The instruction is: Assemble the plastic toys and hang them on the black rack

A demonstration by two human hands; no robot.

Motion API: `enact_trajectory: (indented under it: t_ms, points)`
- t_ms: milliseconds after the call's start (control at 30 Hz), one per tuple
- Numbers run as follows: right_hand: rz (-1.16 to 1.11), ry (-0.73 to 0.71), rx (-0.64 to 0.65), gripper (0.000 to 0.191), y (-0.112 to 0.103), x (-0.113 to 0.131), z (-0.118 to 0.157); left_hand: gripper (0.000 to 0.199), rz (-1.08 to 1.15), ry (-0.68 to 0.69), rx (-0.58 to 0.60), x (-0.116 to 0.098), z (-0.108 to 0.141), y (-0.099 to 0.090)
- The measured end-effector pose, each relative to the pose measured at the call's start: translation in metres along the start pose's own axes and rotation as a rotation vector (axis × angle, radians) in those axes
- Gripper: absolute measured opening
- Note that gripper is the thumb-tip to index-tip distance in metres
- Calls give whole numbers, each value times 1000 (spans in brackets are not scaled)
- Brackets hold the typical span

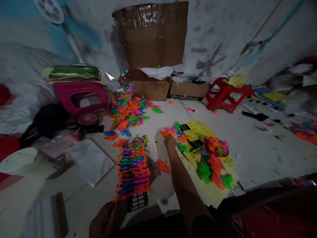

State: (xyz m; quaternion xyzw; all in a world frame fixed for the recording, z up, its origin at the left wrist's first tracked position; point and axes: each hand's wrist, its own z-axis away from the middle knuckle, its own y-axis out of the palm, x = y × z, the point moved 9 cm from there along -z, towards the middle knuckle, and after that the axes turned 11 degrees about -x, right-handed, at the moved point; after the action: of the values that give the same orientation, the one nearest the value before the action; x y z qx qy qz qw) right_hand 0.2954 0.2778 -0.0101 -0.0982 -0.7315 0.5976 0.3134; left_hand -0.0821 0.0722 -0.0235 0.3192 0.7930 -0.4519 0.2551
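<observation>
My right hand [170, 142] is stretched forward over the table, fingers curled down at the near edge of a small heap of orange and pink plastic pieces [167, 131]. What its fingertips grip is hidden. At the bottom, my left hand [105, 218] is curled beside the near end of a black plastic rack [137, 201]; anything inside it is hard to make out. Orange, blue, green and pink pieces [133, 168] stand packed in a long row on that rack. Small shiny wrapped items [140, 141] lie at the row's far end. One loose orange piece [163, 166] lies between the row and my right forearm.
A big pile of coloured pieces [128, 110] lies at the back left. Right of my arm are yellow printed sheets [198, 130] and a round container [224, 152] of pieces. Clear plastic bags [90, 160], a pink stool [81, 96], a red stool [226, 94] and cardboard boxes [148, 87] surround the workspace.
</observation>
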Motion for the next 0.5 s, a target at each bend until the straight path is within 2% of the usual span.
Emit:
enact_trajectory:
  t_ms: [133,267,367,500]
  points:
    - [-391,107,49,13,-18,-35,19,28,62,-55,32,5,-3,-5]
    - [-799,167,134,16,-32,-52,47,25,110,-67,94,-13,-15,-10]
    - [-1033,182,112,25,-49,-48,78,24,156,-123,191,-40,-25,-8]
    - [-1401,102,17,37,-84,-20,143,18,292,-192,208,-84,-38,-7]
